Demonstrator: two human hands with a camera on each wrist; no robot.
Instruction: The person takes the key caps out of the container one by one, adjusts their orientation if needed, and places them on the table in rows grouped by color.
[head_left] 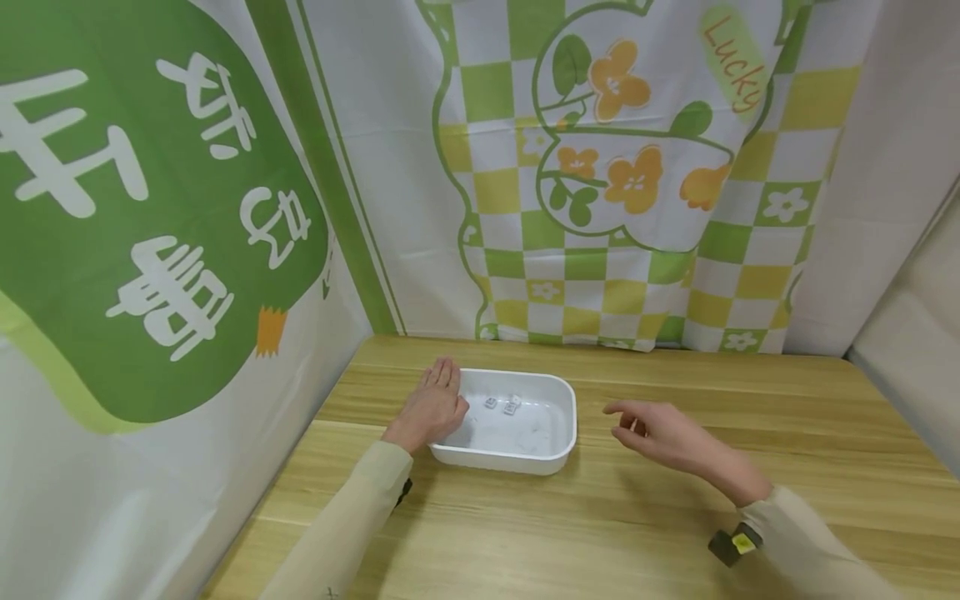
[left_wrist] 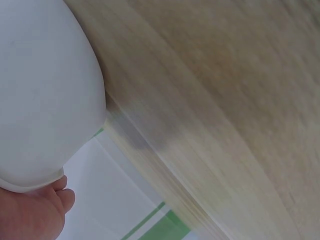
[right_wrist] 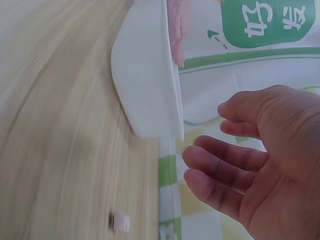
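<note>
Tray (head_left: 498, 462) cubes (head_left: 511, 407) — head view only, apparently

White tub (head_left: 501, 463) upright; small translucent pieces (head_left: 511, 408) inside, toward far side

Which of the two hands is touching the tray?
The left hand, resting on the left end of the tray. The right hand hovers past the other end, clearly apart from it.
</note>
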